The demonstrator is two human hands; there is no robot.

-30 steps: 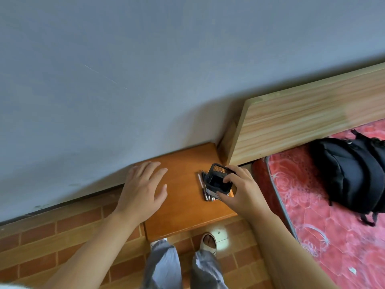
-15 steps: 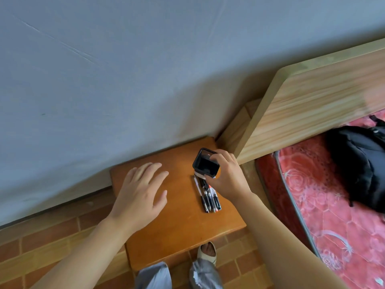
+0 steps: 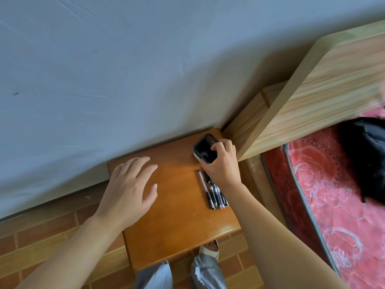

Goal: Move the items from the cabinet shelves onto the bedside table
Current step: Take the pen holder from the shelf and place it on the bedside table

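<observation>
The orange-brown bedside table (image 3: 177,222) stands against the grey wall, below me. At its far right corner my right hand (image 3: 223,163) grips a black square pen holder (image 3: 203,150), which stands near the bed's headboard. Several pens (image 3: 214,192) lie side by side on the tabletop just in front of the holder, partly under my right wrist. My left hand (image 3: 130,190) is over the table's left part with fingers spread and straight, holding nothing. The cabinet is out of view.
A light wooden headboard (image 3: 312,97) rises at the right, touching the table's corner. A red patterned mattress (image 3: 333,205) carries a black backpack (image 3: 366,151). The floor is brown brick tile (image 3: 41,243). My legs and one shoe (image 3: 210,249) are at the table's near edge.
My right hand has carried the pen holder from over the pens to the table's far right corner, leaving the pens lying flat. My view has moved closer. The left hand has stayed over the table.
</observation>
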